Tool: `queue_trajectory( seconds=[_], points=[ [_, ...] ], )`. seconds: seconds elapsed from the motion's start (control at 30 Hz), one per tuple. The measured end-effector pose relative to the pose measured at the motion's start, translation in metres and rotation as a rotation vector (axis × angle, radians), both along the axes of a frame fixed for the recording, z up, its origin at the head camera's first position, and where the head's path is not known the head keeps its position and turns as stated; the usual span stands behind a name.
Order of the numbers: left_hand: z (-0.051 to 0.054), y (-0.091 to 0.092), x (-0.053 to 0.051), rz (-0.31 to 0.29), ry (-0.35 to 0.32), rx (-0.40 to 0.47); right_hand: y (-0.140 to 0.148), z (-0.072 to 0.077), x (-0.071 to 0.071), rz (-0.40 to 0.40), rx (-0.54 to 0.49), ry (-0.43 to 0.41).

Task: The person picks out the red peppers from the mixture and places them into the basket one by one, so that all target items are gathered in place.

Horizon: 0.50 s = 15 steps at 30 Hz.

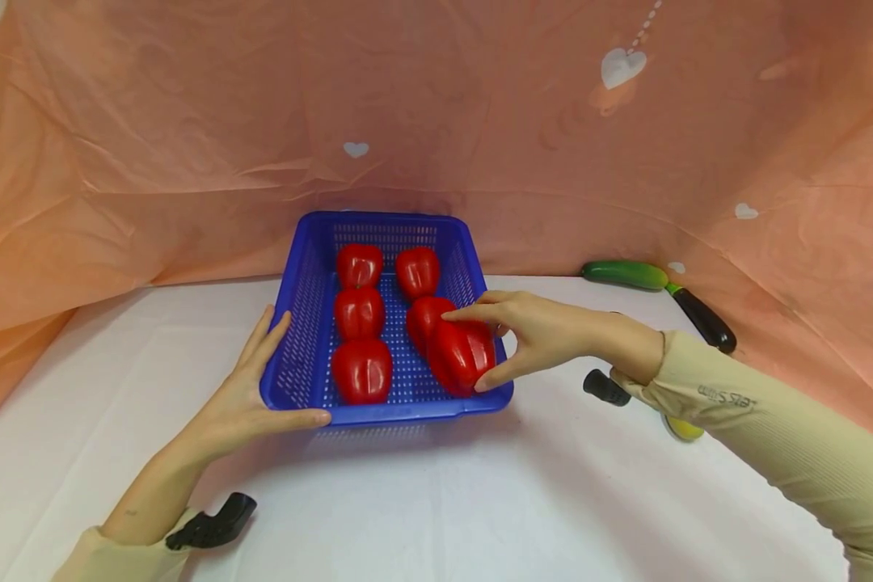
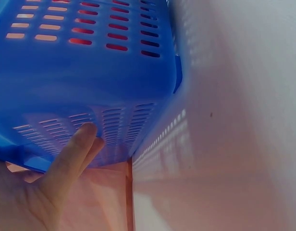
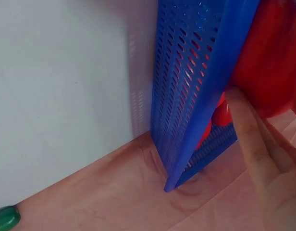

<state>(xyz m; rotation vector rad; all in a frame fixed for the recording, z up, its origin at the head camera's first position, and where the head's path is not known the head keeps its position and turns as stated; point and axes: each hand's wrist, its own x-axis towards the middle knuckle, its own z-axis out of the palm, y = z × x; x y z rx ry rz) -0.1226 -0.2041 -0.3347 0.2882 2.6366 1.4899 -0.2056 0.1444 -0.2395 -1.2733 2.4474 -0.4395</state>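
A blue perforated plastic basket (image 1: 387,415) holds several red bell peppers, with a column of them, such as one bell pepper (image 1: 362,370), along its left side. My right hand (image 1: 534,333) grips another red bell pepper (image 1: 461,356) at the basket's front right, thumb on the near side and fingers on the far side. In the right wrist view this held pepper (image 3: 270,57) is above the rim. At the front left corner, my left hand (image 1: 243,408) rests against the basket, straight fingers along the outer left wall and thumb along the front rim.
A green cucumber-like vegetable (image 1: 626,275) and a dark eggplant (image 1: 704,319) lie at the back right of the white table (image 1: 407,501). Part of a yellow item (image 1: 684,428) shows beneath the right sleeve. Behind hangs a peach cloth (image 1: 436,97) with white hearts.
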Motion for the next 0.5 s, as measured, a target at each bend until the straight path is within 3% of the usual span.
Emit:
queue_trajectory(
  seconds=[0.37, 0.5],
  points=[
    [0.001, 0.001, 0.001, 0.003, 0.014, 0.004, -0.013, -0.005, -0.015, 0.018, 0.106, -0.125],
    [0.001, 0.002, 0.001, 0.006, 0.026, 0.007, -0.018, -0.011, -0.016, 0.014, 0.132, -0.086]
  ],
)
